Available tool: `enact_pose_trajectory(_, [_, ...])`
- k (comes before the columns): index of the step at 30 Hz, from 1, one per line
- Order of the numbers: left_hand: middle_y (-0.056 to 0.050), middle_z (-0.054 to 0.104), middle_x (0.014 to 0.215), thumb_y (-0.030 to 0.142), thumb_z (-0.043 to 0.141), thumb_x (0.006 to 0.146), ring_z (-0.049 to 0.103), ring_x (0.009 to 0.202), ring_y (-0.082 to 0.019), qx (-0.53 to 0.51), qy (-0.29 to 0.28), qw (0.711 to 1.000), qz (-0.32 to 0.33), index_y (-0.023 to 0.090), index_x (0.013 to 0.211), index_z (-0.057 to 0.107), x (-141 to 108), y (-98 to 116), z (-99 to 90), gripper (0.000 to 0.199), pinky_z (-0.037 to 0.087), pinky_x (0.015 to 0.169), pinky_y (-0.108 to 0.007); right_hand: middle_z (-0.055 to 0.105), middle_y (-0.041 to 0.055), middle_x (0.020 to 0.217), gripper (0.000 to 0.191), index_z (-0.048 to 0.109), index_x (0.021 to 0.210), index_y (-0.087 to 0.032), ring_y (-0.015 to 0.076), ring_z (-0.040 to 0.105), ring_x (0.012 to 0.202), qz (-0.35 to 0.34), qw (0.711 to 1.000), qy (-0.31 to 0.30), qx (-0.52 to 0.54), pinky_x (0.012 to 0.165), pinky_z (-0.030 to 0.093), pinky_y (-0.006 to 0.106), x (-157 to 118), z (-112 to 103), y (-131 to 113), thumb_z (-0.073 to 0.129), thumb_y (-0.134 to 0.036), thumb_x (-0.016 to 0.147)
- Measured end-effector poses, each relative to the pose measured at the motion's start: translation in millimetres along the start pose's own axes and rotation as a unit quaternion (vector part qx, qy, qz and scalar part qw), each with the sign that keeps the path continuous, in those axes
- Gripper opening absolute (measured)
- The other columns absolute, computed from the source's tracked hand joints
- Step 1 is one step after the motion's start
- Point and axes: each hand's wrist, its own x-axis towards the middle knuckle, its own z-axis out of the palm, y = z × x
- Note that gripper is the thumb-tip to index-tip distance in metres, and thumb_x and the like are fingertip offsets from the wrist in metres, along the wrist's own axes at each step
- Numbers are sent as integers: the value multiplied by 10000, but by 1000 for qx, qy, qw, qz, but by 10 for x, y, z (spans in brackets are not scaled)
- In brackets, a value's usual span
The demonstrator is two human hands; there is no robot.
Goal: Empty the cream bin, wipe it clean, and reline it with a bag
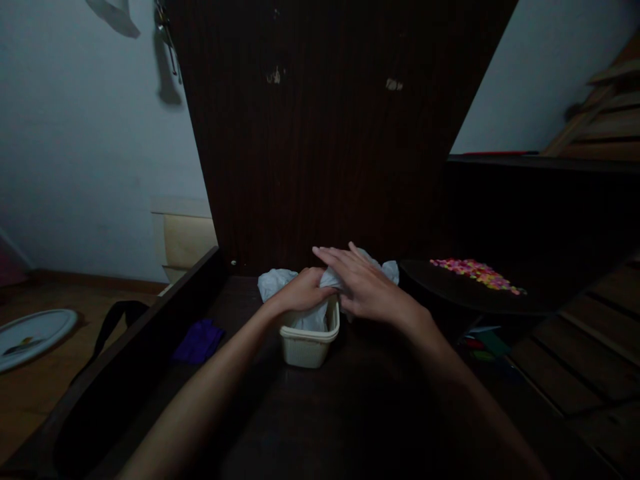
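Note:
A small cream basket (pixel 309 350) stands upright on the dark wooden surface, with a thin white plastic bag (pixel 314 319) inside it. More of the bag bunches up behind the basket, out to both sides. My left hand (pixel 303 291) is closed on the bag over the basket's left rim; its thumb points right and its other fingers are mostly hidden. Just beside it, my right hand (pixel 367 283) lies over the bag at the right rim. Its fingers are stretched out and apart, touching the white plastic.
A purple cloth (pixel 199 341) lies left, beside a raised wooden side board (pixel 150 353). Small pink and yellow pieces (pixel 477 273) are spread on a dark curved shelf (pixel 435 287) at right. A tall dark panel (pixel 320 147) rises behind. Keys (pixel 167 33) hang upper left.

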Motion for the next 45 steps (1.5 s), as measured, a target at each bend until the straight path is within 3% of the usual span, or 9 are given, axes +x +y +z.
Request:
enact_pose_trajectory(5, [-68,727,949,268,603,864,659,849,-209,-9,23,1000,-5,127,999,656,-47,8,-43,202,502,770,-299,656,116,1351,780,406,1542,-277,279,644,1180,121,989,-55,62,987,490,409,26,201,158,548,-66,804])
enact_pose_trajectory(11, [-37,697,935,485,713,814,632,830,-203,10,29,1000,0,166,1073,657,-146,-27,-119,415,484,754,-302,767,57,1003,472,701,1160,-250,237,704,895,180,982,-19,54,792,477,294,113,85,192,526,-69,761])
enact_pose_trajectory(16, [-103,671,1012,662,775,688,605,986,-287,112,-7,994,-10,131,1016,682,-184,-32,-111,631,492,873,-386,748,50,856,339,733,925,-211,219,683,792,189,974,31,124,715,460,282,168,87,248,502,-61,727])
enact_pose_trajectory(20, [-154,653,1180,553,780,744,576,1153,-348,164,-15,986,-15,131,1091,678,-184,-8,-87,557,420,1060,-484,743,53,843,322,734,870,-185,214,677,790,190,966,58,166,709,455,281,181,109,265,497,-49,699])
enact_pose_trajectory(24, [-132,652,1143,332,680,848,645,1024,-276,147,-42,988,4,130,1065,685,-184,-22,-81,296,501,957,-387,732,39,796,301,734,823,-168,191,660,754,219,949,66,216,665,451,258,182,95,259,497,-55,675])
enact_pose_trajectory(33, [-86,704,1087,176,638,781,664,969,-250,79,-43,996,23,144,1066,669,-198,-79,-58,289,502,899,-353,644,-15,574,101,675,652,-164,120,548,497,306,840,-32,446,473,396,215,94,137,301,599,-197,710])
enact_pose_trajectory(37, [-62,712,1027,196,701,725,667,896,-237,53,-15,998,-5,150,1133,624,-223,-8,-80,418,518,826,-334,654,9,514,248,691,593,-164,147,581,488,311,807,-80,495,502,461,246,64,162,297,635,-350,748])
enact_pose_trajectory(40, [-61,713,1047,289,754,742,670,911,-235,-1,-13,1000,-7,158,1203,582,-237,50,-92,509,528,820,-333,721,17,624,189,736,667,-169,174,652,588,302,786,-48,537,591,526,271,90,154,240,706,-351,708])
enact_pose_trajectory(45, [-93,695,1167,371,783,764,656,1026,-260,-29,15,999,20,152,1320,532,-204,35,-45,648,518,919,-388,689,-15,655,81,729,752,-186,145,619,589,318,751,16,579,545,502,234,162,102,126,730,-251,704])
